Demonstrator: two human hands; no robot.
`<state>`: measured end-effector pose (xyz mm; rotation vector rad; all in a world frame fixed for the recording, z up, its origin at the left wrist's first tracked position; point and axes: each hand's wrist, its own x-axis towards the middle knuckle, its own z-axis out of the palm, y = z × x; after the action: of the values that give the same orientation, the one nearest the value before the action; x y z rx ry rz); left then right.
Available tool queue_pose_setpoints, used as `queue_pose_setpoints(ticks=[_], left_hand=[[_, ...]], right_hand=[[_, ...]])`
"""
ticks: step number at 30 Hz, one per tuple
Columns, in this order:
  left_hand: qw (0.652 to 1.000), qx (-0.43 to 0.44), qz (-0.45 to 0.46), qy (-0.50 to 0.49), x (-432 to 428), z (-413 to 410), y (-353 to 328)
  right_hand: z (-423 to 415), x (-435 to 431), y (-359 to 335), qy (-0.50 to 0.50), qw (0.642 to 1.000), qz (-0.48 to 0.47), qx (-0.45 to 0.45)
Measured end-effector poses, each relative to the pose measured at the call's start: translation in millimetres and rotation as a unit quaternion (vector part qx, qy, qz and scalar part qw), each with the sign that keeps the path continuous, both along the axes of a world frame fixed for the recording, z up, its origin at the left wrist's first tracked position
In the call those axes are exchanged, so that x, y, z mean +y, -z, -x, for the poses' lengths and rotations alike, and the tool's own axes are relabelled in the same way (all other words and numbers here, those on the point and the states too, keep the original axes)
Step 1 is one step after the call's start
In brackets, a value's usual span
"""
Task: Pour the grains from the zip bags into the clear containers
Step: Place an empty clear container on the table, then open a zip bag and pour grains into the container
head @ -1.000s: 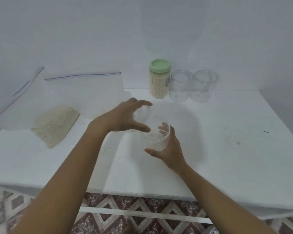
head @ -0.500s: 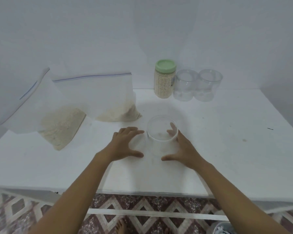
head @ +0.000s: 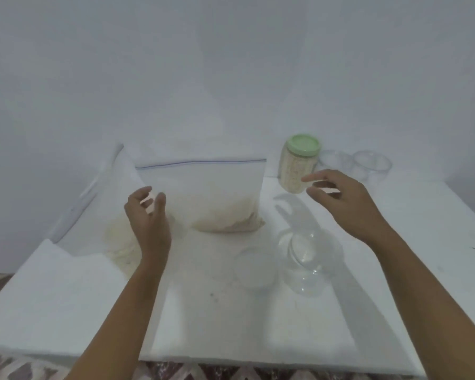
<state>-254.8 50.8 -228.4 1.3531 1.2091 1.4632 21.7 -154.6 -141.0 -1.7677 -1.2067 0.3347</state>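
A zip bag (head: 206, 198) with pale grains in its bottom stands upright against the wall. A second zip bag (head: 99, 215) of grains leans at the far left. An empty clear container (head: 305, 261) stands on the white table (head: 66, 297), with a round white lid (head: 254, 270) lying just left of it. My left hand (head: 148, 215) hovers at the left edge of the upright bag, fingers loosely spread, holding nothing. My right hand (head: 340, 198) is raised above and behind the clear container, fingers spread, also holding nothing.
A grain-filled jar with a green lid (head: 298, 165) stands at the back by the wall. Two more empty clear containers (head: 359, 167) sit to its right. The table's front edge runs along the bottom, over a patterned floor.
Both hands have left the clear container and lifted away: the left toward the upright bag, the right up toward the back. A white lid now lies beside the container.
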Motion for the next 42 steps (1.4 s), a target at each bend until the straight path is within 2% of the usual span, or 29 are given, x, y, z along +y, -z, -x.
queue_pose_setpoints(ticks=[4,7,12,16,19,23,25,27,29,35,42], left_hand=[[0.998,-0.049,0.034,0.006,27.6,10.8,-16.3],[0.993,-0.086,0.067,0.047,45.9,14.2,-16.8],[0.984,-0.132,0.07,0.093,63.2,18.8,-19.9],[0.979,-0.146,0.076,0.117,69.3,23.9,-21.7],[0.973,-0.157,0.081,0.147,72.9,26.9,-17.0],[0.967,-0.169,0.091,0.169,72.1,27.2,-14.3],[0.963,-0.174,0.088,0.184,70.0,26.9,-14.9],[0.96,-0.18,0.083,0.198,67.7,26.6,-16.1],[0.956,-0.186,0.081,0.212,66.3,27.2,-17.3],[0.955,-0.188,0.066,0.221,66.7,22.9,-22.6],[0.952,-0.12,-0.018,0.282,60.9,11.5,-57.8]], right_hand=[[44.1,63.5,-9.6,-0.045,0.992,0.0,-0.121],[66.9,98.8,-10.4,-0.012,0.985,0.011,-0.174],[86.2,126.6,-12.4,0.029,0.975,0.003,-0.22],[89.8,131.2,-12.1,0.011,0.969,-0.005,-0.248],[89.7,133.1,-15.7,0.019,0.962,0.051,-0.267],[85.2,135.1,-23.0,0.011,0.953,0.092,-0.287],[78.6,133.4,-32.0,-0.071,0.95,0.149,-0.265],[75.6,127.0,-46.6,-0.162,0.933,0.246,-0.208],[73.5,122.3,-58.1,-0.181,0.915,0.304,-0.194],[93.8,147.6,-66.6,-0.124,0.914,0.327,-0.208],[133.2,201.6,-65.0,-0.172,0.927,0.238,-0.235]])
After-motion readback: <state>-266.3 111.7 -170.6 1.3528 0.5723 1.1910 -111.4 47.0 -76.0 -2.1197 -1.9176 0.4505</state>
